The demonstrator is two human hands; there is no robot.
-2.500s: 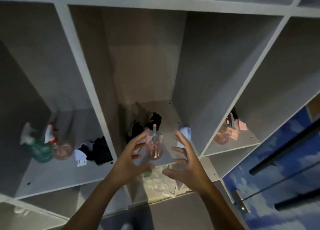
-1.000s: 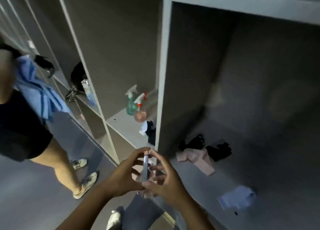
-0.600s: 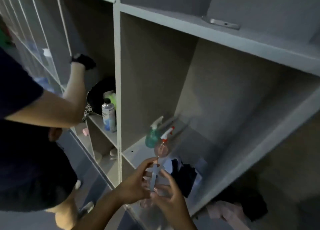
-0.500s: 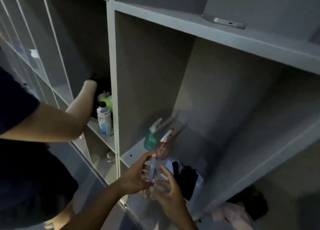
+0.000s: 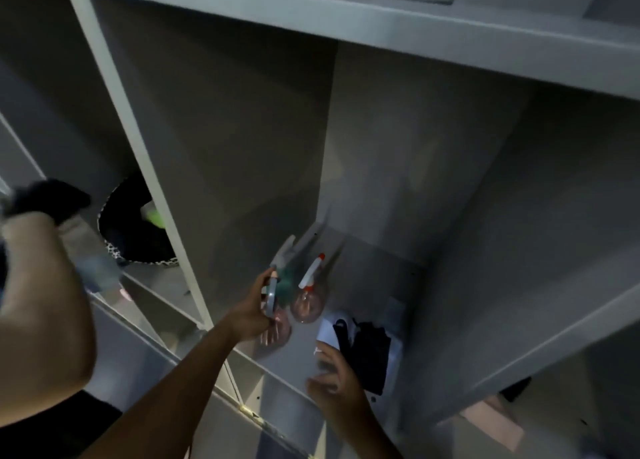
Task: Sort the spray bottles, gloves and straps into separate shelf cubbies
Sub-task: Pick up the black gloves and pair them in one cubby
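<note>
Low in the middle of the frame, the left hand (image 5: 254,311) gripped a pink spray bottle (image 5: 275,320) by its neck and trigger, apparently to stand it beside the two bottles at the back of the cubby (image 5: 363,261): a green bottle (image 5: 285,282) and a clear pink one (image 5: 308,303). The right hand (image 5: 334,386) hung with fingers loose and holding nothing, just beside the black gloves (image 5: 367,351) lying on white paper at the lower centre, likely ready to lift them out. At the left edge, another person's arm (image 5: 41,303) was blurred.
</note>
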